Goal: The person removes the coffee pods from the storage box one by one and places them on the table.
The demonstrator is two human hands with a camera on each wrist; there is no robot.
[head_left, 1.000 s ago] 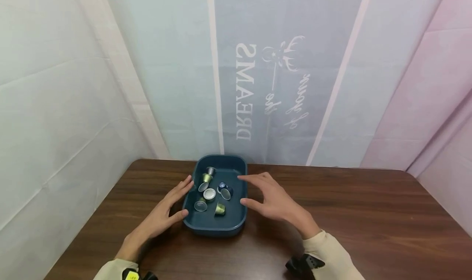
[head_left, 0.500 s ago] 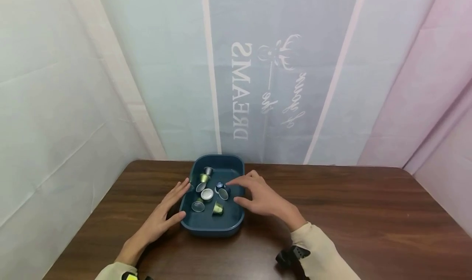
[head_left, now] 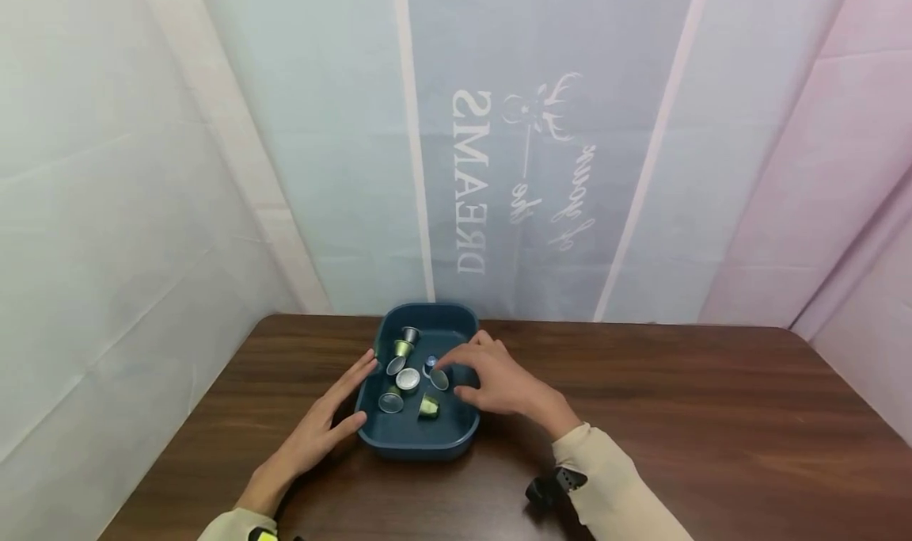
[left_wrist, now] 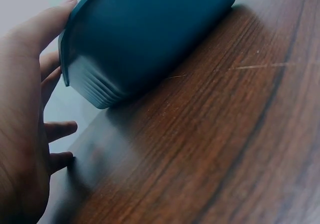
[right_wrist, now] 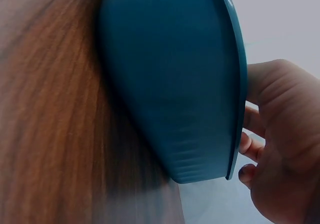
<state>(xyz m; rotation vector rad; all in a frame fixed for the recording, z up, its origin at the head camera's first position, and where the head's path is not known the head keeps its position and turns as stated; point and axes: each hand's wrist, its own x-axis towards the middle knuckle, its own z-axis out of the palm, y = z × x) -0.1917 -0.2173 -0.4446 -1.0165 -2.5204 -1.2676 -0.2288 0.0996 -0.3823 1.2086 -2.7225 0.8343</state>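
Observation:
A dark blue plastic tray [head_left: 416,446] holds several coffee capsules. Flat against its left rim, my left hand [head_left: 317,426] spreads its fingers and thumb along the wall. My right hand [head_left: 502,382] reaches over the right rim, index fingertip at a dark blue capsule with a grey lid [head_left: 439,380], thumb lower and apart. Close beside that capsule is a second blue capsule [head_left: 431,363]. A bright green capsule [head_left: 429,407] lies nearer the front, and a silver-lidded capsule [head_left: 408,379] sits mid-tray. The wrist views show only the tray's outer walls, hiding its contents.
Along the tray's left side lie a light green capsule [head_left: 403,348], a dark grey capsule [head_left: 410,334] and a clear-looking lidded capsule [head_left: 390,402]. The brown wooden table [head_left: 677,414] extends to both sides, with a printed cloth [head_left: 541,280] hanging behind its back edge.
My right hand has moved left from the tray's right rim to over the blue capsules, its fingers drawing closer together. The left hand stays at the left rim.

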